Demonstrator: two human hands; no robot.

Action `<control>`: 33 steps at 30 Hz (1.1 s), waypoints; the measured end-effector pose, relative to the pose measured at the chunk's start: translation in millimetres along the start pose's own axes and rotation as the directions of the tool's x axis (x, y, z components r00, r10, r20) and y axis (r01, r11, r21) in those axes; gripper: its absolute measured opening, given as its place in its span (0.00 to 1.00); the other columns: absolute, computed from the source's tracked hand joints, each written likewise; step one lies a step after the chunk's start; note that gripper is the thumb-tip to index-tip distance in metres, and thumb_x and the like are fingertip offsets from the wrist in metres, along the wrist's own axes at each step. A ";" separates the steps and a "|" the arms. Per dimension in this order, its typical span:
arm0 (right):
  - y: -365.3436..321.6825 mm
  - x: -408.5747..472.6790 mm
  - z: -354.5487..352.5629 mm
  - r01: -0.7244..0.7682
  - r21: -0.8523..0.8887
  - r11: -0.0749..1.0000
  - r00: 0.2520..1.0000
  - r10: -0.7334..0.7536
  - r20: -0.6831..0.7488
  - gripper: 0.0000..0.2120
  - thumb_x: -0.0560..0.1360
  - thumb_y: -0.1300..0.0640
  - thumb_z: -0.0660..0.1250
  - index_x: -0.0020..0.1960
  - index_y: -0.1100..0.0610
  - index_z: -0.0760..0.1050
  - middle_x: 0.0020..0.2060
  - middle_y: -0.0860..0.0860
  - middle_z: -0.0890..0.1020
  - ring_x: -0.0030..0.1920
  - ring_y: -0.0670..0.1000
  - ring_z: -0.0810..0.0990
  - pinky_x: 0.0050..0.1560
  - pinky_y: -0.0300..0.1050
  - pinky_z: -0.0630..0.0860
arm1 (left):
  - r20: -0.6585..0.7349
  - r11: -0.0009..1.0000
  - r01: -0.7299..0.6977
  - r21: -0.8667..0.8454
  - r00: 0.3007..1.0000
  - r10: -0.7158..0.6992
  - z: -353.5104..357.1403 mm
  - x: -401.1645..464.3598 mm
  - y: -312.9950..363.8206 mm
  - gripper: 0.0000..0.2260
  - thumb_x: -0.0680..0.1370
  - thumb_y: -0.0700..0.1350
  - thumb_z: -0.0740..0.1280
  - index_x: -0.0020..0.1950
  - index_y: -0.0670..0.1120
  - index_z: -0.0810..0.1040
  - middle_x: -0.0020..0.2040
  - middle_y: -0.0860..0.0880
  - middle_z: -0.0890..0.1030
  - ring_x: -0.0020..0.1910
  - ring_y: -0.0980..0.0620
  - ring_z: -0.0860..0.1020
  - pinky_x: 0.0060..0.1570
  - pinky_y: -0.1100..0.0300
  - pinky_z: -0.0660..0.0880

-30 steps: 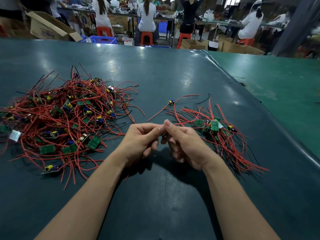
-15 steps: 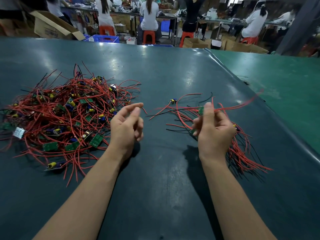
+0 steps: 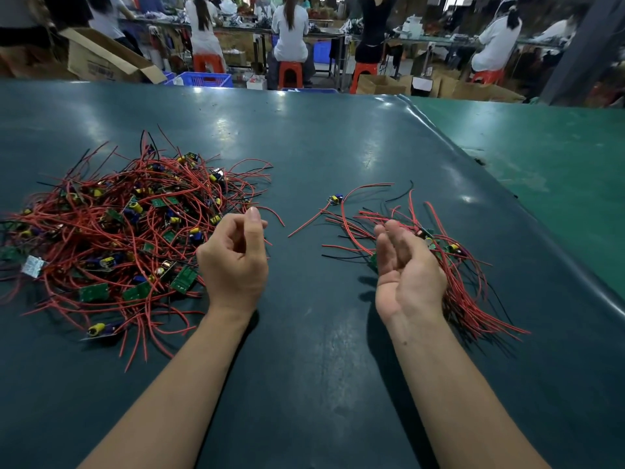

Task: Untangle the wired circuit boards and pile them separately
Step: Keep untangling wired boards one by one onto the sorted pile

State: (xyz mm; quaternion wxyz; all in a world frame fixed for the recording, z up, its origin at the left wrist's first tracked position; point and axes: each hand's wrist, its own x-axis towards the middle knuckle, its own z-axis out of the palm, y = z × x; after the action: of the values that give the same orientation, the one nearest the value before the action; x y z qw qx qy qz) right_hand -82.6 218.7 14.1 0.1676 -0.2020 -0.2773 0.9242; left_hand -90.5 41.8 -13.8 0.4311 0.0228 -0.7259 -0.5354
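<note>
A big tangled heap of small green circuit boards with red and black wires lies on the left of the dark table. A smaller pile of separated boards lies on the right. One lone board with a red wire sits just beyond it. My left hand hovers at the heap's right edge, fingers loosely curled, holding nothing. My right hand is over the smaller pile's left side, palm turned inward, fingers relaxed and holding nothing. It hides part of that pile.
A lighter green table adjoins on the right, past a raised seam. Beyond the far edge are a cardboard box, a blue crate, orange stools and several seated people at benches.
My hands came apart from the middle. The right hand carried a wired board to the smaller pile and let it go; the left hand moved toward the tangled heap.
</note>
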 end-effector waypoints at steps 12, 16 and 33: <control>14.4 -6.2 3.2 -0.006 -0.383 0.924 0.964 0.107 0.244 0.09 0.79 0.59 0.61 0.44 0.60 0.78 0.26 0.51 0.76 0.23 0.46 0.71 0.21 0.36 0.64 | 0.079 0.650 0.081 0.756 0.974 -0.214 -0.7 3.8 -15.7 0.20 0.75 0.46 0.66 0.67 0.45 0.74 0.65 0.41 0.76 0.62 0.37 0.72 0.61 0.47 0.64; 16.6 -5.3 2.0 0.012 -0.433 0.901 0.955 0.118 0.273 0.09 0.79 0.59 0.62 0.44 0.61 0.78 0.26 0.51 0.76 0.24 0.47 0.71 0.21 0.37 0.64 | 0.135 0.590 0.031 0.807 0.963 -0.235 -2.2 5.4 -18.2 0.16 0.75 0.43 0.65 0.63 0.45 0.78 0.57 0.40 0.80 0.58 0.36 0.73 0.57 0.47 0.66; 45.5 -16.7 -3.1 0.428 -0.656 0.622 0.645 0.298 0.704 0.19 0.75 0.74 0.65 0.58 0.54 0.73 0.40 0.53 0.79 0.32 0.47 0.78 0.31 0.41 0.76 | 0.147 0.738 -0.672 0.064 0.738 0.659 -2.7 -11.8 10.9 0.08 0.76 0.33 0.70 0.53 0.40 0.80 0.49 0.45 0.82 0.53 0.44 0.80 0.55 0.46 0.74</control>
State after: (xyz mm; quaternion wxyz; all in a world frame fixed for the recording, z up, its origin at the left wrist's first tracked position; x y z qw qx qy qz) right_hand -75.8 177.2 -10.0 -0.0324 0.1653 -0.6996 0.6944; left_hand -76.7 50.2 -12.0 0.5495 -0.2446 -0.7387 -0.3042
